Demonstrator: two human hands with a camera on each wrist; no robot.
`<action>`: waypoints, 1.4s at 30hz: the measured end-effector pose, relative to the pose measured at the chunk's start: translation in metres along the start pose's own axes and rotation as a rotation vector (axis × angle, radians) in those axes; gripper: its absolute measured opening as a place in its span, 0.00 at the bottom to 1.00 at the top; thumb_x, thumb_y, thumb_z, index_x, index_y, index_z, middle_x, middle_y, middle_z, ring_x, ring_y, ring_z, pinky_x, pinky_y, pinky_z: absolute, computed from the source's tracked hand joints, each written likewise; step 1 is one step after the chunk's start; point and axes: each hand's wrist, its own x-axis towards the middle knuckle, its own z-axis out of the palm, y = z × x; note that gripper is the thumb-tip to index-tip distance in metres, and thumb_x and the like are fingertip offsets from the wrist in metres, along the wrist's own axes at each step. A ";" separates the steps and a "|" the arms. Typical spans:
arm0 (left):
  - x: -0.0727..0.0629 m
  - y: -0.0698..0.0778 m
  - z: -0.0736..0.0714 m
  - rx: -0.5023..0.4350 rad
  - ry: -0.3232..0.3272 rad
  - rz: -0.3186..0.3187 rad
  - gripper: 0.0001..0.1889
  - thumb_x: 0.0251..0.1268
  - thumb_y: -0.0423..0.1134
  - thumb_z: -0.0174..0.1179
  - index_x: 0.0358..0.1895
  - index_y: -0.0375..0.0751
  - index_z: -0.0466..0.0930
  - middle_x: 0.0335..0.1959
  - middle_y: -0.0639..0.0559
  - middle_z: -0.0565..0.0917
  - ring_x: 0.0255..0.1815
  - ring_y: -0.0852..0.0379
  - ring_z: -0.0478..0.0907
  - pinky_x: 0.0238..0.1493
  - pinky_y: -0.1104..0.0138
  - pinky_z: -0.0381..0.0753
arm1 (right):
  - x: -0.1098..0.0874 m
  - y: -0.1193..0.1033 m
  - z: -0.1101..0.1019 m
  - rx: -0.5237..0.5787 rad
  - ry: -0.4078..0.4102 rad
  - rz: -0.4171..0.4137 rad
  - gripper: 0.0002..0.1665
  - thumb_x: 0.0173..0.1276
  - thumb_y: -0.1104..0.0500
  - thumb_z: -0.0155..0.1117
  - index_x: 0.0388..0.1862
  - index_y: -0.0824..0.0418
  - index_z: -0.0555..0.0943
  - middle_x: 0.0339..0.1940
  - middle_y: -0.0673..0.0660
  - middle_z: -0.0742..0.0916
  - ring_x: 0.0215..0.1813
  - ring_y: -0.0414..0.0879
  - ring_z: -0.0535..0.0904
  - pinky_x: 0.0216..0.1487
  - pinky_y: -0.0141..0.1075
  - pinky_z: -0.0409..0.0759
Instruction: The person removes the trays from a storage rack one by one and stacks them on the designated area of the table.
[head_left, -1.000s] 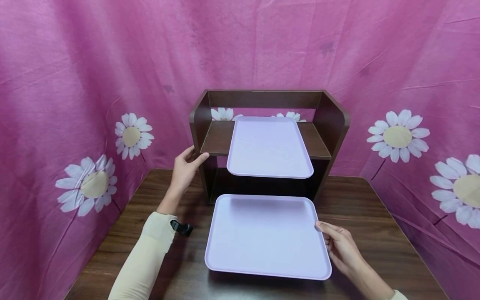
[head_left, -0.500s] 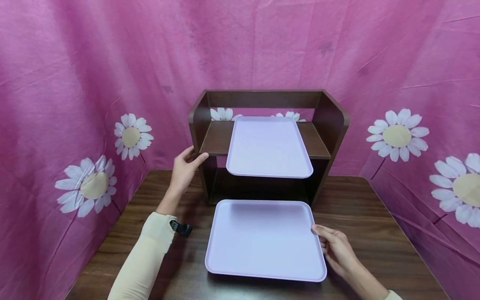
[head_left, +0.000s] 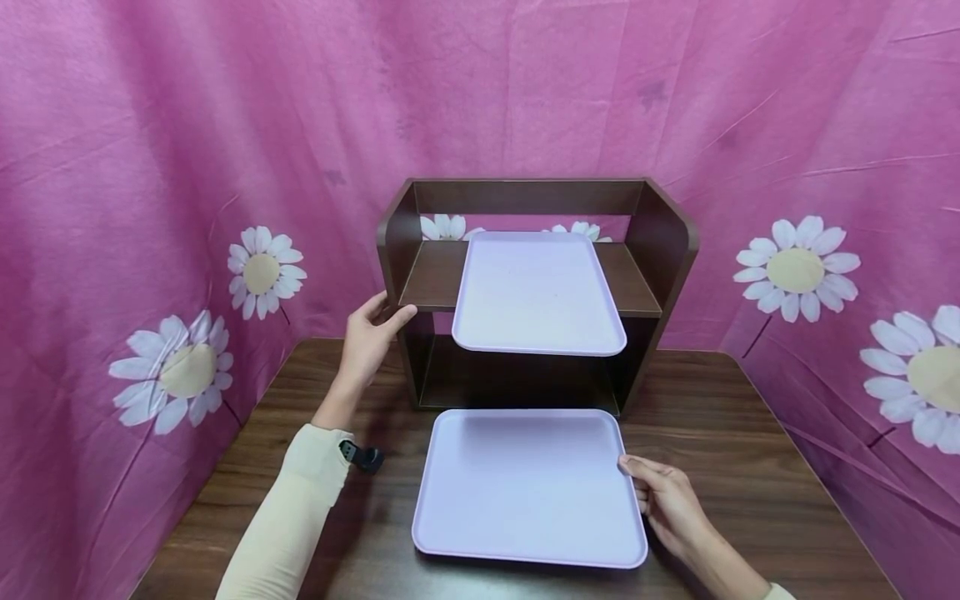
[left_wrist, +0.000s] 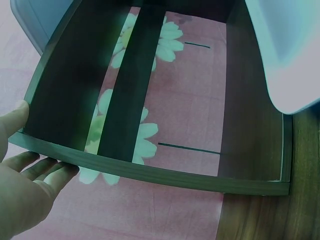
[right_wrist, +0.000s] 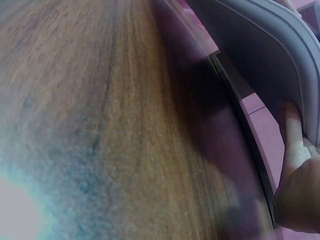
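Observation:
My left hand (head_left: 367,342) grips the left side panel of a dark brown two-tier shelf (head_left: 431,279), thumb on the front edge and fingers along the outside. The left wrist view shows the same hold, with the hand (left_wrist: 30,187) where the middle board meets the panel (left_wrist: 175,175). Between thumb and fingers, my right hand (head_left: 671,504) pinches the right rim of a pale lilac rectangular tray (head_left: 528,492) in front of the shelf. In the right wrist view this tray (right_wrist: 265,60) is off the wooden table, with fingers beneath its rim.
Another lilac tray (head_left: 538,292) lies lengthwise on the upper tier, its front end jutting past the board. Beneath it, the lower tier (head_left: 517,379) is dark. Brown wood-grain table (head_left: 720,433) surrounds the shelf, and a pink daisy-print curtain (head_left: 525,92) hangs behind.
The right hand has drawn the lower tray toward me and slightly left, away from the shelf, baring more of the lower tier. The left hand and the upper tray have stayed put.

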 end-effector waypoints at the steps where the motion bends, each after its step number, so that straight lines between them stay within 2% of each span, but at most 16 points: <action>1: 0.000 0.000 0.000 0.000 -0.001 -0.001 0.32 0.70 0.47 0.74 0.73 0.39 0.78 0.66 0.38 0.85 0.51 0.66 0.84 0.47 0.72 0.86 | 0.000 0.001 0.000 -0.001 0.006 0.003 0.19 0.82 0.64 0.58 0.36 0.52 0.92 0.23 0.43 0.86 0.24 0.32 0.74 0.25 0.24 0.78; 11: 0.000 -0.001 -0.001 0.011 0.001 -0.005 0.33 0.70 0.47 0.74 0.74 0.39 0.77 0.66 0.38 0.84 0.49 0.67 0.84 0.45 0.73 0.85 | 0.002 0.004 0.003 -0.037 0.086 0.026 0.16 0.81 0.63 0.61 0.34 0.53 0.92 0.20 0.42 0.80 0.23 0.33 0.67 0.23 0.24 0.69; 18: -0.001 0.000 0.000 0.006 0.005 0.008 0.32 0.69 0.46 0.75 0.73 0.40 0.78 0.65 0.39 0.85 0.50 0.65 0.84 0.45 0.72 0.86 | 0.002 0.005 0.003 -0.071 0.103 0.056 0.15 0.81 0.62 0.61 0.37 0.52 0.92 0.22 0.43 0.85 0.24 0.33 0.73 0.26 0.26 0.78; 21: -0.001 0.001 0.000 0.005 0.006 0.012 0.32 0.69 0.47 0.75 0.72 0.40 0.79 0.64 0.39 0.86 0.51 0.64 0.85 0.45 0.71 0.86 | 0.002 0.003 0.003 -0.106 0.114 0.092 0.12 0.81 0.61 0.61 0.41 0.55 0.91 0.24 0.45 0.87 0.25 0.34 0.77 0.29 0.28 0.82; 24: 0.000 0.000 0.000 0.004 0.003 0.012 0.32 0.68 0.47 0.75 0.72 0.40 0.79 0.64 0.40 0.86 0.51 0.63 0.85 0.44 0.71 0.86 | 0.002 0.002 0.005 -0.189 0.137 0.128 0.11 0.81 0.61 0.62 0.53 0.63 0.88 0.26 0.47 0.89 0.27 0.36 0.82 0.31 0.30 0.85; 27: 0.000 0.000 0.000 0.008 0.002 0.011 0.32 0.69 0.47 0.75 0.72 0.40 0.79 0.65 0.40 0.86 0.52 0.63 0.85 0.44 0.70 0.86 | 0.002 0.000 0.007 -0.302 0.159 0.134 0.22 0.80 0.60 0.63 0.64 0.74 0.81 0.29 0.50 0.91 0.30 0.39 0.86 0.33 0.33 0.88; 29: -0.001 0.000 0.000 0.009 0.004 0.011 0.32 0.68 0.47 0.75 0.73 0.40 0.78 0.65 0.40 0.86 0.53 0.63 0.85 0.45 0.69 0.86 | 0.003 -0.001 0.009 -0.381 0.173 0.115 0.26 0.80 0.60 0.63 0.67 0.79 0.78 0.30 0.53 0.92 0.30 0.41 0.87 0.32 0.35 0.88; 35: -0.001 -0.001 0.000 0.014 0.006 0.006 0.34 0.69 0.48 0.75 0.74 0.40 0.77 0.66 0.40 0.85 0.51 0.64 0.84 0.43 0.68 0.86 | 0.003 -0.002 0.013 -0.713 0.208 -0.034 0.21 0.78 0.62 0.66 0.58 0.79 0.84 0.37 0.63 0.93 0.29 0.44 0.87 0.28 0.37 0.88; 37: -0.001 -0.002 0.000 0.012 0.006 0.005 0.33 0.69 0.47 0.75 0.74 0.40 0.77 0.65 0.40 0.85 0.50 0.64 0.84 0.42 0.68 0.86 | 0.003 -0.002 0.013 -0.829 0.221 -0.083 0.18 0.77 0.62 0.67 0.55 0.77 0.86 0.38 0.64 0.93 0.27 0.44 0.87 0.27 0.36 0.87; 39: -0.001 -0.002 -0.001 0.007 0.006 0.005 0.33 0.69 0.47 0.75 0.73 0.40 0.78 0.64 0.40 0.86 0.49 0.65 0.84 0.41 0.69 0.85 | 0.002 -0.002 0.013 -0.907 0.239 -0.108 0.18 0.75 0.61 0.69 0.54 0.74 0.88 0.35 0.62 0.93 0.24 0.44 0.86 0.26 0.35 0.85; 42: -0.001 -0.001 0.000 0.003 0.005 0.010 0.32 0.69 0.47 0.75 0.72 0.40 0.79 0.64 0.40 0.86 0.48 0.65 0.84 0.41 0.69 0.85 | 0.001 -0.002 0.013 -0.967 0.247 -0.123 0.18 0.74 0.58 0.71 0.54 0.71 0.89 0.32 0.59 0.93 0.22 0.44 0.85 0.25 0.33 0.81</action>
